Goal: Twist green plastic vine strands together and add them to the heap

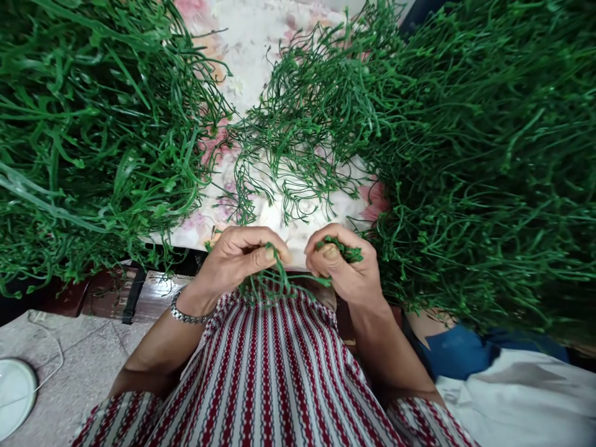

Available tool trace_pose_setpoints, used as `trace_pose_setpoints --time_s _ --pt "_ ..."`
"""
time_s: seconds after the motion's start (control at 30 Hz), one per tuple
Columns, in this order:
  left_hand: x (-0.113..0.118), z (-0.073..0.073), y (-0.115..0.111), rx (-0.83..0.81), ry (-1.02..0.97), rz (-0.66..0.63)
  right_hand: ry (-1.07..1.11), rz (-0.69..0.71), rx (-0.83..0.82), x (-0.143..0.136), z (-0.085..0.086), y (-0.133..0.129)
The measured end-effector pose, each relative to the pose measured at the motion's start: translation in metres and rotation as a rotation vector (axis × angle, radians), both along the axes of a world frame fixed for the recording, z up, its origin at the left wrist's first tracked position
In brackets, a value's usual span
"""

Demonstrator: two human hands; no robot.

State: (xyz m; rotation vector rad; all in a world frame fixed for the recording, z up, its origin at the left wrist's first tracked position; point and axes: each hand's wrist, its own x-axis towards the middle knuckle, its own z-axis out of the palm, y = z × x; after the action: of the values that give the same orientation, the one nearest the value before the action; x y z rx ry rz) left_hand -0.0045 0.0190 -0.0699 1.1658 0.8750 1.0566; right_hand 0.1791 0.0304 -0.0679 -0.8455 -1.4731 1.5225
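My left hand (246, 253), with a metal watch band (189, 315) on its wrist, pinches a few thin green stems (279, 273) between thumb and fingers. They hang down over the striped clothing on my lap. My right hand (347, 264) is closed around a small bunch of green stems (342, 247), whose tips poke out beside the thumb. The two hands are close together at the table's near edge. Just beyond them, loose branching green stems (298, 180), plastic-looking, lie scattered on a flowered tablecloth (242, 68).
A large heap of green stems (93, 124) covers the left of the table, overhanging its edge. Another big heap (488, 155) fills the right. On the floor at lower left are a white round object (16, 397) and a thin cord (60, 354). White cloth (526, 397) lies at lower right.
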Motion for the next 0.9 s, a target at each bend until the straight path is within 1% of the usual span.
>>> trace_pose_setpoints --time_s 0.07,0.13,0.23,0.33,0.4,0.5,0.57,0.6,0.67,0.77,0.9 --pt "0.0 0.002 0.002 -0.033 -0.04 0.017 -0.179 -0.051 0.14 -0.001 0.004 0.003" --pt "0.001 0.003 0.002 -0.055 -0.076 0.029 -0.288 -0.056 0.263 -0.005 0.005 0.005" --pt "0.003 0.002 0.001 -0.044 -0.092 0.061 -0.352 -0.064 0.382 -0.011 0.003 0.004" --pt "0.005 0.0 -0.001 0.007 -0.049 0.065 -0.382 -0.066 0.466 -0.013 0.0 0.002" --pt "0.007 0.0 -0.003 0.071 0.057 0.117 -0.378 -0.049 0.514 -0.013 -0.001 0.001" --pt "0.01 0.001 -0.006 0.215 0.307 0.223 -0.417 -0.017 0.589 -0.013 -0.002 0.001" --pt "0.011 0.003 -0.008 0.301 0.438 0.247 -0.496 -0.005 0.629 -0.013 -0.003 0.0" --pt "0.011 0.004 -0.008 0.329 0.471 0.247 -0.536 -0.006 0.643 -0.012 -0.004 0.0" --pt "0.01 0.007 -0.007 0.334 0.487 0.199 -0.584 -0.014 0.662 -0.01 -0.005 -0.001" --pt "0.004 0.013 -0.003 0.252 0.458 0.033 -0.595 0.003 0.661 -0.005 -0.006 -0.001" --pt "-0.005 0.018 0.004 0.163 0.487 -0.163 -0.563 0.103 0.609 0.0 -0.003 -0.001"
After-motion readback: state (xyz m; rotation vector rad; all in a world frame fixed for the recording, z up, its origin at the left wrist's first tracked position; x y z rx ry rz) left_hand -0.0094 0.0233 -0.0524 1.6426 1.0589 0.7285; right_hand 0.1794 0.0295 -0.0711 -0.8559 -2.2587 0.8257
